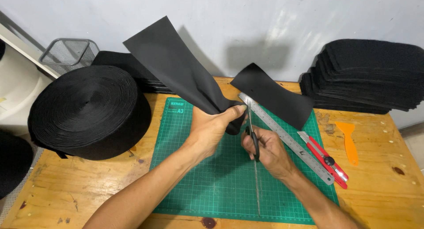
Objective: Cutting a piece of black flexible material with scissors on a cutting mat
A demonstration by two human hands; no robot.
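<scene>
At the centre of the frame, a left hand pinched a black fabric strip above a green cutting mat while the right hand closed around black-handled scissors beside a steel ruler.

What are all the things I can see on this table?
Strip: one, black, held up over the mat.
Scissors: one pair, black handles, cutting the strip.
Mat: one, green, middle of the table.
Ruler: one, silver, lying on the mat.
Knife: one, red, beside the ruler.
Scraper: one, orange, right side.
Roll: one, black, left side.
Stack: one, black, back right.
Basket: one, grey mesh, back left.
Table: one, wooden.
Left hand: grips the strip.
Right hand: holds the scissors.
</scene>
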